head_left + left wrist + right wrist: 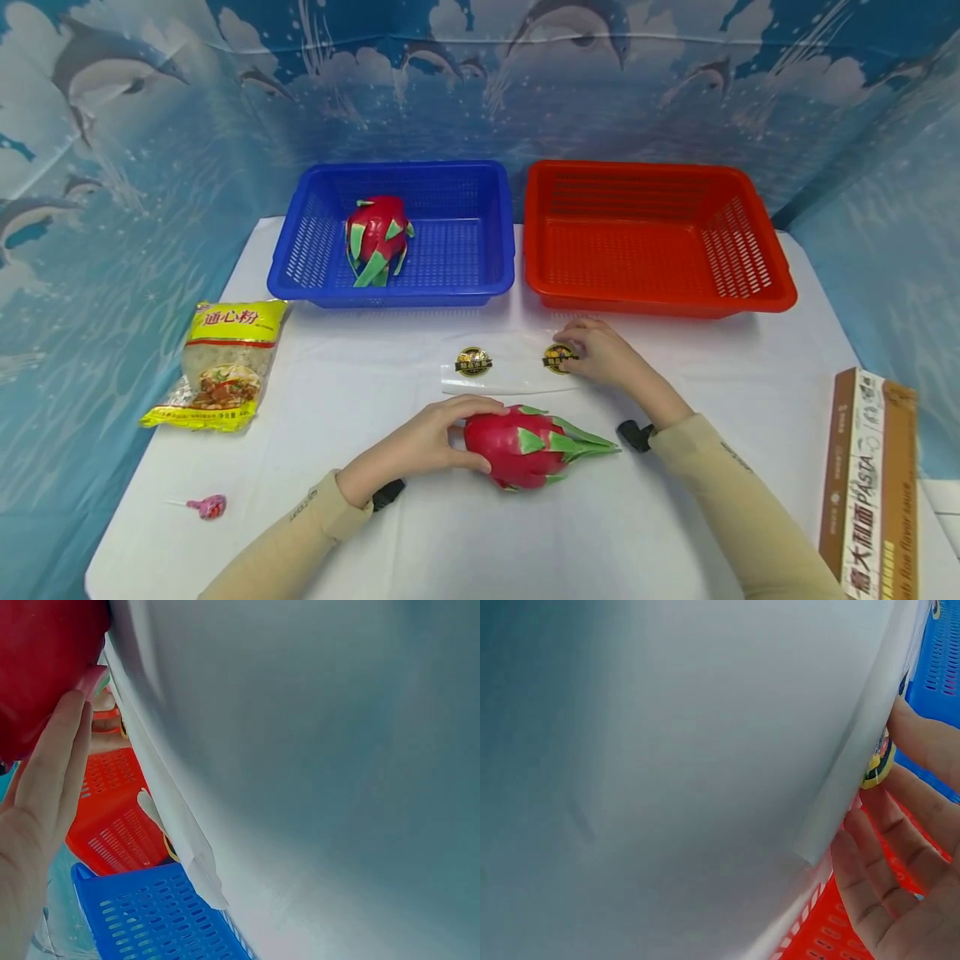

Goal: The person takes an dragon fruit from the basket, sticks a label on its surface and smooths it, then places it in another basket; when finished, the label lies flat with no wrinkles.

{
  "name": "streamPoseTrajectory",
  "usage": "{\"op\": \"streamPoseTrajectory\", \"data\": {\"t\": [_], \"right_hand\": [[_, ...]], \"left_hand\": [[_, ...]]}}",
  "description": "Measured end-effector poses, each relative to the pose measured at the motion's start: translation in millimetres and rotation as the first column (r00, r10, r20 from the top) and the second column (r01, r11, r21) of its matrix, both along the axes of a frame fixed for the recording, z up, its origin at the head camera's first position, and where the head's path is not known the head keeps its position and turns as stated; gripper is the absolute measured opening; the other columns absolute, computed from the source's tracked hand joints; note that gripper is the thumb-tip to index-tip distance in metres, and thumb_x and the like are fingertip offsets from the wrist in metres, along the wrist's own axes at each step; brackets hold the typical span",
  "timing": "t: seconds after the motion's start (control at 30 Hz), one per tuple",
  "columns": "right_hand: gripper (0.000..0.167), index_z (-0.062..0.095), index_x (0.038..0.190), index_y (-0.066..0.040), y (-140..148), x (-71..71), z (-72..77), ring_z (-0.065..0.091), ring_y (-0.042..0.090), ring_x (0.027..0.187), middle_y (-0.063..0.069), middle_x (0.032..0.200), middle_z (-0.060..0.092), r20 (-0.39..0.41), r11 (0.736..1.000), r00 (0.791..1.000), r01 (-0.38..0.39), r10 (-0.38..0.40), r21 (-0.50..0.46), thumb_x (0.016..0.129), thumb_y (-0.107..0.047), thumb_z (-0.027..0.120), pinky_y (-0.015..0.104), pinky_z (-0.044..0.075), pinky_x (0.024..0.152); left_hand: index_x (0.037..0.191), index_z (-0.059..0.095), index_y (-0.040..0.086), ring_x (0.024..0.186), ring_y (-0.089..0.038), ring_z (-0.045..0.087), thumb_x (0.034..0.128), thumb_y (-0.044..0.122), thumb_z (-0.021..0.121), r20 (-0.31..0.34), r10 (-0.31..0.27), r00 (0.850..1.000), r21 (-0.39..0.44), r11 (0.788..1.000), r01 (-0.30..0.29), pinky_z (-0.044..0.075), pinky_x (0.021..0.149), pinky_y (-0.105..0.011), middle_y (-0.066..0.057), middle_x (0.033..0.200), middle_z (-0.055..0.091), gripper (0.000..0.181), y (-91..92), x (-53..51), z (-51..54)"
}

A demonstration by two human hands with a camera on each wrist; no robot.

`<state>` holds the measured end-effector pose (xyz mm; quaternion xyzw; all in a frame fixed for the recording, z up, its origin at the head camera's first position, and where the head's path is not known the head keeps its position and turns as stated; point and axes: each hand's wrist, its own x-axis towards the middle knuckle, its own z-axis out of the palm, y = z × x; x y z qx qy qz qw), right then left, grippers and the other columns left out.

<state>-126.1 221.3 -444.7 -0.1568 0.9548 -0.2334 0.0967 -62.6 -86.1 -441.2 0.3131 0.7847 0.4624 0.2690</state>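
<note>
A red dragon fruit with green leaf tips point(517, 447) lies on its side on the white table, its tips toward the right. My left hand point(431, 437) holds its left end, thumb and fingers around it; in the left wrist view the fingers point(56, 761) lie along the red skin point(45, 667). Beyond the fruit lies a clear strip with two round black-and-gold stickers, one at left point(473, 362) and one at right point(558, 358). My right hand point(600, 354) touches the right sticker with thumb and fingertips; the right wrist view shows that sticker point(878, 761) between thumb and fingers.
A blue basket point(390, 296) with another dragon fruit point(378, 233) in it stands at the back, beside a red basket point(660, 304). On the left lie a yellow pasta bag point(228, 362) and a pink lollipop point(210, 506). A long pasta box point(866, 492) lies at the right edge.
</note>
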Motion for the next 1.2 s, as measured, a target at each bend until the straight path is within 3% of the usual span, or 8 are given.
{"op": "streamPoseTrajectory", "data": {"t": [0.43,0.57,0.77,1.0,1.2], "right_hand": [[0.02,0.073,0.106,-0.007,-1,2.5,-1.1,0.061,0.034,0.108,0.013,0.11,0.069,-0.026,0.998,0.997,0.067,-0.067,0.001,0.086,-0.009,0.072,0.053,0.046,0.099],[0.012,0.074,0.1,-0.007,-1,3.7,-0.8,0.065,0.03,0.096,0.01,0.099,0.073,-0.041,0.994,0.994,0.101,-0.102,-0.035,0.089,-0.007,0.069,0.05,0.051,0.091],[0.009,0.073,0.098,-0.008,1,10.5,5.8,0.068,0.032,0.102,0.01,0.1,0.073,0.02,0.975,0.986,0.168,-0.167,-0.148,0.093,-0.012,0.067,0.051,0.053,0.093],[0.011,0.072,0.1,-0.006,-5,28.7,32.1,0.07,0.03,0.098,0.01,0.098,0.073,0.023,0.942,0.985,0.171,-0.172,-0.289,0.092,-0.013,0.069,0.048,0.056,0.089],[0.009,0.073,0.098,-0.012,-30,60.6,66.4,0.067,0.017,0.087,0.0,0.091,0.073,0.058,0.923,0.99,0.14,-0.128,-0.359,0.09,-0.013,0.072,0.034,0.057,0.08]], "left_hand": [[0.137,0.056,0.03,0.132,-0.018,0.048,0.0778,0.024,0.085,0.028,0.009,1.0,-0.011,1.0,-0.008,0.053,0.096,-0.034,0.007,0.143,0.053,0.067,0.8,-2.2,-0.9],[0.136,0.057,0.03,0.132,-0.018,0.047,0.0762,0.024,0.086,0.027,0.017,0.999,-0.014,1.0,-0.017,0.053,0.096,-0.035,0.008,0.142,0.054,0.067,0.6,-2.6,-1.6],[0.135,0.058,0.029,0.131,-0.017,0.048,0.074,0.023,0.088,0.038,0.02,0.999,-0.011,1.0,-0.019,0.054,0.096,-0.035,0.007,0.141,0.055,0.068,1.1,-3.4,-1.5],[0.135,0.057,0.031,0.13,-0.017,0.049,0.0747,0.024,0.087,0.043,0.024,0.999,-0.017,1.0,-0.023,0.054,0.095,-0.035,0.008,0.141,0.054,0.068,1.5,-4.3,-0.4],[0.138,0.056,0.027,0.13,-0.017,0.05,0.0762,0.024,0.086,0.036,0.031,0.999,-0.015,0.999,-0.03,0.055,0.093,-0.03,0.006,0.141,0.055,0.068,2.2,-4.4,0.1]]}}
